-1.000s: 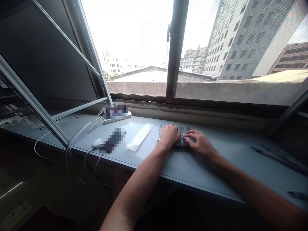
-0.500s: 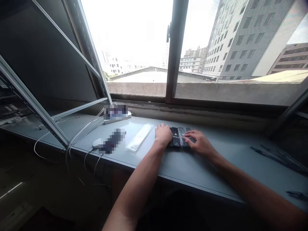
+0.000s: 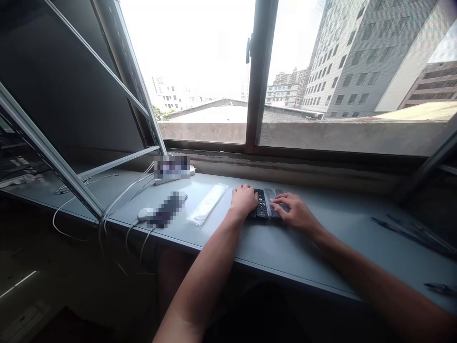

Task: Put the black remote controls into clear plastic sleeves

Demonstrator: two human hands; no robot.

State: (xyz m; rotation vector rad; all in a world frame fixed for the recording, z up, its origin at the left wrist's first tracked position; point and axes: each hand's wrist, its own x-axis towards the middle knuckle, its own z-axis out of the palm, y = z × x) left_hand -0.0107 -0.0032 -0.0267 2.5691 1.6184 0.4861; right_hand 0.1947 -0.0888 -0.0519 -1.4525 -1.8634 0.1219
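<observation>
A black remote control (image 3: 262,205) with small buttons lies on the grey ledge (image 3: 285,247) under the window, beside or partly inside a clear plastic bag (image 3: 274,194). My left hand (image 3: 243,200) rests curled against the remote's left edge, fingers bent over it. My right hand (image 3: 294,211) lies on the bag at the remote's right, fingertips pinched on the plastic. A second clear flat bag (image 3: 208,204) lies to the left of my left hand.
A white power strip (image 3: 173,174) with white cables (image 3: 117,200) sits at the back left. A white mouse (image 3: 143,213) and a blurred dark object (image 3: 167,208) lie nearer the front. Slanted metal frame bars (image 3: 50,152) stand at left. Dark cable ties (image 3: 410,228) lie at right.
My left hand slid left off the bagged item, uncovering the black remote's button face. The right hand stayed almost where it was.
</observation>
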